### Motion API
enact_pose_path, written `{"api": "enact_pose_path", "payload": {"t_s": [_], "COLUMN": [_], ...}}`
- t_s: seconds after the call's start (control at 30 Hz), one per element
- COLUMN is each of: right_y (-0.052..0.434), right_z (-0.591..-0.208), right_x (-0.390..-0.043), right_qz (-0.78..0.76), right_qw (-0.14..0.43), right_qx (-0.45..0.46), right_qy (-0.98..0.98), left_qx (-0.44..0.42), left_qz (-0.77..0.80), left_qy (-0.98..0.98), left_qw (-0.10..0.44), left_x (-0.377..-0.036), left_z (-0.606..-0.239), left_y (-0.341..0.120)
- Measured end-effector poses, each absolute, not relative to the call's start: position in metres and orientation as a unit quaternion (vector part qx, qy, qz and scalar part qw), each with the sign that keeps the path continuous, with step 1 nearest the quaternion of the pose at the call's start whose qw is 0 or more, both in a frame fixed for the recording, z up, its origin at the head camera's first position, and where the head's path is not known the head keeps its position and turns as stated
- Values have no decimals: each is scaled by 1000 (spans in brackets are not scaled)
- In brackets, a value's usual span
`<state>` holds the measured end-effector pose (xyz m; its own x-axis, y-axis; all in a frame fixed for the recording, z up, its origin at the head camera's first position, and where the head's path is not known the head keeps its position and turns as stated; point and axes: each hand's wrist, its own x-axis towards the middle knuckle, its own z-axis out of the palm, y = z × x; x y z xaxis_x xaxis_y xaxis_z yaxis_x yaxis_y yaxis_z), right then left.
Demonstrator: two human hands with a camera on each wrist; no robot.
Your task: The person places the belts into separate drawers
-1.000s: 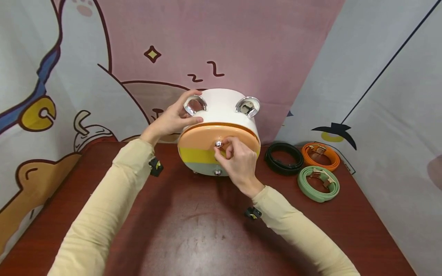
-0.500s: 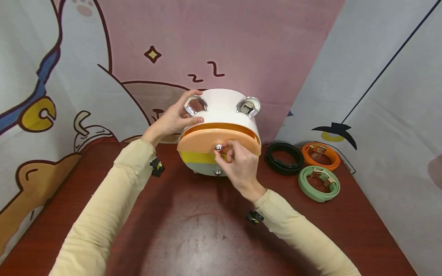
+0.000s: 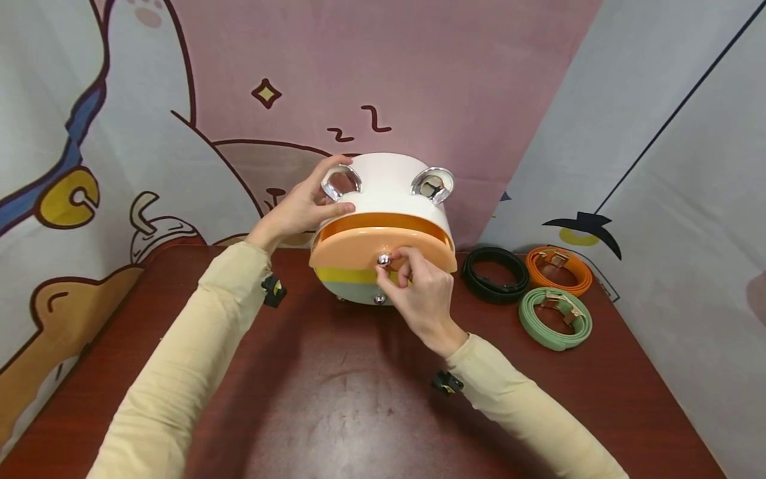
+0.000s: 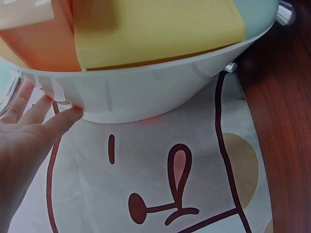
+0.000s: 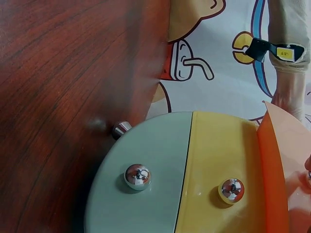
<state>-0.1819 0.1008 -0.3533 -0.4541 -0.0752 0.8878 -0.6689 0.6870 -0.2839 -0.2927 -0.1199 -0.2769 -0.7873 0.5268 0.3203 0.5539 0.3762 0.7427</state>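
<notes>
A small white drawer box (image 3: 385,181) with two silver ears stands at the back of the table. My left hand (image 3: 296,207) holds its upper left corner, thumb in front and fingers around the ear; the left wrist view has those fingers against the white side. With thumb and index finger my right hand (image 3: 423,293) pinches the round silver knob (image 3: 384,259) of the top orange drawer (image 3: 344,249). That drawer stands partly out, a gap showing behind its front. Below it, the yellow drawer (image 5: 214,160) and the grey-green drawer (image 5: 146,145) are closed, each with a silver knob.
Right of the box lie three coiled belts: a black belt (image 3: 469,283), an orange belt (image 3: 577,278) and a green belt (image 3: 529,322). A cartoon-printed cloth (image 3: 467,80) hangs right behind the reddish-brown table (image 3: 335,399).
My right hand has drawn the orange drawer forward by its knob, from nearly closed to partly out, and the gap above it has widened. My left hand stays on the box.
</notes>
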Motion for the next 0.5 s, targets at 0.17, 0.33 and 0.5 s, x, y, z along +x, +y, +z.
{"api": "enact_pose_path", "payload": {"t_s": [0.17,0.33,0.5], "right_y": [101,102,103], "right_z": [-355,-355,-356], "right_x": [-181,-180,-177], "right_qz": [318,320,316], "right_qw": [470,474,475], "right_qx": [237,241,244], "right_qy": [-788,-784,-784], "left_qx": [-330,-326,-326], "left_qz": [-455,-458,-463], "left_qy": [-827,-827,-824], "left_qw": [16,12,9], "left_x": [-292,-292,-293], "left_z": [-277,-278,-279], "left_y": [-121,-121,-120]}}
